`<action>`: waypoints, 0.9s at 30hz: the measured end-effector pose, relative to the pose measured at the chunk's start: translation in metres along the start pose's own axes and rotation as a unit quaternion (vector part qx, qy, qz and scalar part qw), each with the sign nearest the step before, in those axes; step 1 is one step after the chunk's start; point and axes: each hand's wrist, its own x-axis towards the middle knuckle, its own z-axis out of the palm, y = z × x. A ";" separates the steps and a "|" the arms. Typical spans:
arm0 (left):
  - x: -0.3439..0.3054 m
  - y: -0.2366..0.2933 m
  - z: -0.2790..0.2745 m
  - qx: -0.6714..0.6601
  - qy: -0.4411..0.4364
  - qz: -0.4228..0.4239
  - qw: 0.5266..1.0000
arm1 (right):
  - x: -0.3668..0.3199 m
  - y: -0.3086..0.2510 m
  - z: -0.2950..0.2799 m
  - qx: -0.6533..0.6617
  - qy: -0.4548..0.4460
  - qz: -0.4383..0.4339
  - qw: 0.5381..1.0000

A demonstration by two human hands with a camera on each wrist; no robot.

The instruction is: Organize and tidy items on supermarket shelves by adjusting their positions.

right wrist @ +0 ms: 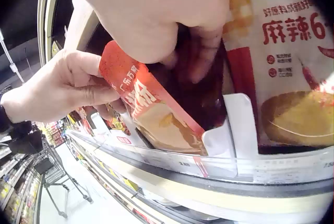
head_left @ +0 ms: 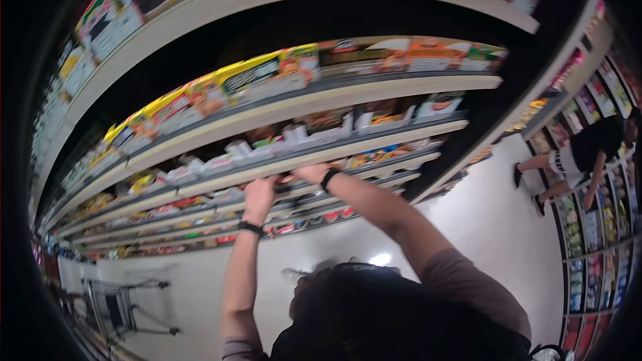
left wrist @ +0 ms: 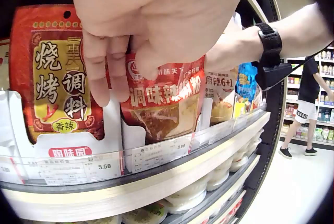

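On a supermarket shelf, a red seasoning packet [left wrist: 163, 97] with a clear lower window stands in a white display box, leaning forward in the right wrist view. My left hand [head_left: 259, 199] pinches its upper left edge between thumb and fingers. Behind the same packet, my right hand [right wrist: 162, 15] reaches down into the box, fingers bent against dark red packaging [right wrist: 211, 101]. Whether those fingers grip it I cannot tell. To the left stands a red-and-gold barbecue seasoning packet [left wrist: 62, 72]; on the other side is a white and red packet [right wrist: 297, 67] with a soup picture.
A clear price strip [left wrist: 156, 158] edges the shelf, with bowl-shaped packages [left wrist: 188, 198] below. Higher shelves hold yellow boxes [head_left: 254, 77]. A shopping cart [head_left: 124, 307] stands on the floor at left. Another person [head_left: 588, 147] is by the shelves at right.
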 end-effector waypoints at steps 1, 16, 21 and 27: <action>0.001 0.000 -0.001 -0.009 -0.004 0.013 1.000 | 0.002 -0.011 -0.008 -0.066 -0.014 0.029 0.997; 0.001 0.017 -0.009 0.031 0.042 -0.019 0.998 | -0.001 0.016 0.000 -0.069 -0.064 0.042 0.995; 0.001 0.021 -0.009 0.034 0.009 -0.038 0.999 | -0.010 0.021 -0.006 -0.024 -0.074 0.121 0.990; 0.002 0.024 -0.009 0.050 0.009 -0.044 0.998 | -0.010 0.030 0.003 -0.035 -0.011 0.071 0.997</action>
